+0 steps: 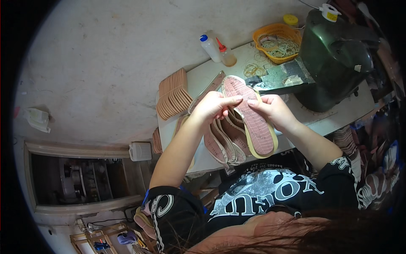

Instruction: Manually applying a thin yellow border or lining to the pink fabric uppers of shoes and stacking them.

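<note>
Both my hands hold a pink insole (260, 132) with a cream-yellow edge, lifted at a slant over the table. My left hand (213, 106) grips its left side near the upper part, thumb pressed on the pink face. From the other side my right hand (277, 111) pinches it, its thumb also on the face. The fingers beneath are partly hidden. Below lie several more pinkish insoles (215, 146) with pale edges, overlapping one another. A dark machine with a green arm (281, 78) stands just beyond the held insole, lit by a bright lamp.
A row of tan insoles (172, 94) leans at the table's left end, beside a flat metal strip (208, 89). Behind stand a blue-capped bottle (210, 48), a red-tipped bottle (227, 57) and an orange basket (256, 38) of rubber bands. The machine's bulky body (330, 55) fills the right.
</note>
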The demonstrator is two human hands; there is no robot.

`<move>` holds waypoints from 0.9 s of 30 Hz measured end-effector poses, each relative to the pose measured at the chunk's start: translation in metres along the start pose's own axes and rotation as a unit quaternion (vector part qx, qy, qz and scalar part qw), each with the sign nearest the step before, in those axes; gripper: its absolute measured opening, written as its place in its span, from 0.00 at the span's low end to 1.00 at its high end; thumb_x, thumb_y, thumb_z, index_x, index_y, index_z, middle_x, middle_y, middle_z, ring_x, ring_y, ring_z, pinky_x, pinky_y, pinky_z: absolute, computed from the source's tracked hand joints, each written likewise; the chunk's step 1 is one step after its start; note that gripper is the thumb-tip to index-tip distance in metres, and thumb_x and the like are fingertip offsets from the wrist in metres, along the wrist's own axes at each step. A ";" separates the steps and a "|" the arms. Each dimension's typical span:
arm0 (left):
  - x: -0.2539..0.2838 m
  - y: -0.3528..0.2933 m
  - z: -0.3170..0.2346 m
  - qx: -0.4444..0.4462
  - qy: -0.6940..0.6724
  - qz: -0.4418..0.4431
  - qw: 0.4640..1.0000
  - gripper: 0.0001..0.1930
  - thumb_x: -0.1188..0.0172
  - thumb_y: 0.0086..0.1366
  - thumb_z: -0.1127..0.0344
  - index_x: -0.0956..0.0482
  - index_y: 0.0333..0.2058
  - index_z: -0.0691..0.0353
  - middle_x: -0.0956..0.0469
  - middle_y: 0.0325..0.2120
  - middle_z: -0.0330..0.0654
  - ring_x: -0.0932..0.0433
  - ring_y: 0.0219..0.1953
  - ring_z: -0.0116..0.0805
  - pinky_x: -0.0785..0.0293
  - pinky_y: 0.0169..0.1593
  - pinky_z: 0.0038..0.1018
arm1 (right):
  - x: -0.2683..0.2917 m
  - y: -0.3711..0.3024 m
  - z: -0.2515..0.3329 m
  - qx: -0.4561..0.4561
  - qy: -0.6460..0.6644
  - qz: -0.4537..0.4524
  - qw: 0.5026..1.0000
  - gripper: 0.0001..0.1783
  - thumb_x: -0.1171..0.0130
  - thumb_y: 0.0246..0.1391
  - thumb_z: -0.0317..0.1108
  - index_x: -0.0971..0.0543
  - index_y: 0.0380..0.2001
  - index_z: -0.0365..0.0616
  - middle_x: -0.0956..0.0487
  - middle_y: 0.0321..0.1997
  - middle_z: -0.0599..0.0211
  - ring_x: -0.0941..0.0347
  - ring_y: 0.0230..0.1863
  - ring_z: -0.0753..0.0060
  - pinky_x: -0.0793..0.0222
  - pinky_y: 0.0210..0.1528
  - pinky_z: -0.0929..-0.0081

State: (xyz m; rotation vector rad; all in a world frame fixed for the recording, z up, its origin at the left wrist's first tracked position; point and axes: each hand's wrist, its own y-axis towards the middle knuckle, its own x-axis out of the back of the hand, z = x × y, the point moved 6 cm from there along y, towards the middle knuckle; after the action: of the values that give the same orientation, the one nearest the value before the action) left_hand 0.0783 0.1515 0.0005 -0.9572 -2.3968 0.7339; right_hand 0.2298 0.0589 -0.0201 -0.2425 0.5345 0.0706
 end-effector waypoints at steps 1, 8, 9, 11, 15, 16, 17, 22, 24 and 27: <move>0.001 0.001 0.003 -0.013 -0.020 -0.031 0.999 0.18 0.31 0.54 0.52 0.22 0.22 0.63 0.29 0.09 0.36 0.35 0.08 0.20 0.42 0.13 0.16 | 0.001 -0.003 0.000 0.003 -0.001 -0.001 1.000 0.17 0.40 0.56 0.39 0.21 0.38 0.32 0.19 0.34 0.64 0.24 0.32 0.81 0.28 0.39 0.80; 0.005 -0.002 -0.008 -0.024 -0.020 -0.100 0.994 0.19 0.30 0.52 0.50 0.23 0.20 0.59 0.34 0.07 0.31 0.38 0.08 0.18 0.48 0.13 0.16 | 0.006 -0.060 -0.026 -0.124 -0.069 0.098 0.985 0.19 0.39 0.53 0.33 0.24 0.45 0.32 0.20 0.41 0.62 0.23 0.38 0.76 0.26 0.43 0.78; 0.005 -0.004 -0.010 -0.028 -0.013 -0.103 0.994 0.19 0.31 0.52 0.49 0.24 0.19 0.58 0.34 0.07 0.30 0.38 0.08 0.18 0.48 0.13 0.16 | 0.001 -0.070 -0.026 -0.155 -0.063 0.098 0.981 0.19 0.39 0.53 0.33 0.24 0.45 0.32 0.20 0.40 0.62 0.22 0.38 0.74 0.25 0.41 0.77; 0.010 -0.003 -0.013 -0.035 -0.009 -0.103 0.994 0.20 0.31 0.51 0.48 0.25 0.17 0.57 0.33 0.07 0.31 0.38 0.09 0.19 0.46 0.14 0.17 | -0.005 -0.074 -0.029 -0.173 -0.051 0.080 0.980 0.17 0.39 0.53 0.33 0.24 0.43 0.31 0.20 0.37 0.59 0.21 0.35 0.72 0.22 0.37 0.77; 0.021 0.007 -0.021 -0.050 0.019 -0.128 0.990 0.24 0.31 0.50 0.44 0.28 0.13 0.56 0.34 0.07 0.32 0.38 0.09 0.20 0.45 0.14 0.19 | -0.012 -0.065 -0.033 -0.160 -0.004 0.039 0.986 0.14 0.40 0.55 0.34 0.23 0.39 0.33 0.19 0.30 0.58 0.20 0.28 0.73 0.23 0.30 0.80; 0.025 0.012 -0.020 -0.049 0.017 -0.126 0.991 0.24 0.31 0.50 0.44 0.28 0.13 0.56 0.34 0.07 0.32 0.38 0.09 0.20 0.45 0.14 0.19 | -0.013 -0.063 -0.030 -0.141 0.017 0.025 0.989 0.14 0.41 0.55 0.34 0.23 0.39 0.32 0.19 0.30 0.57 0.20 0.27 0.73 0.23 0.30 0.80; 0.028 0.019 -0.019 -0.039 0.018 -0.113 0.993 0.24 0.31 0.51 0.45 0.30 0.12 0.55 0.35 0.06 0.31 0.39 0.08 0.20 0.47 0.14 0.18 | -0.016 -0.060 -0.027 -0.122 0.037 0.010 0.992 0.14 0.42 0.55 0.34 0.23 0.38 0.31 0.19 0.29 0.57 0.21 0.27 0.73 0.23 0.29 0.80; 0.042 0.037 -0.021 0.010 -0.008 -0.038 0.999 0.25 0.32 0.50 0.42 0.31 0.12 0.53 0.34 0.06 0.34 0.39 0.09 0.21 0.46 0.16 0.19 | -0.023 -0.042 -0.025 -0.063 0.096 -0.030 0.993 0.14 0.45 0.54 0.33 0.23 0.37 0.32 0.19 0.27 0.55 0.22 0.23 0.71 0.24 0.28 0.78; 0.048 0.041 -0.026 0.018 0.006 -0.042 0.999 0.25 0.33 0.51 0.41 0.29 0.14 0.54 0.33 0.07 0.34 0.38 0.10 0.21 0.44 0.17 0.19 | -0.028 -0.035 -0.019 -0.064 0.101 -0.051 0.991 0.14 0.45 0.55 0.33 0.23 0.37 0.31 0.19 0.27 0.55 0.22 0.23 0.71 0.24 0.28 0.78; 0.061 0.057 -0.040 -0.013 0.111 -0.065 0.992 0.33 0.36 0.50 0.36 0.22 0.34 0.66 0.24 0.18 0.38 0.28 0.19 0.23 0.35 0.26 0.21 | -0.028 -0.019 -0.021 -0.055 0.117 -0.063 0.990 0.14 0.45 0.55 0.35 0.24 0.38 0.32 0.20 0.29 0.52 0.21 0.26 0.69 0.23 0.30 0.76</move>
State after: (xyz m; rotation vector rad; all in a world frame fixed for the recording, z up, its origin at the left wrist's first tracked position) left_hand 0.0892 0.2434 0.0081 -0.8363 -2.2526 0.5211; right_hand 0.1979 0.0350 -0.0189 -0.3953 0.7489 -0.0514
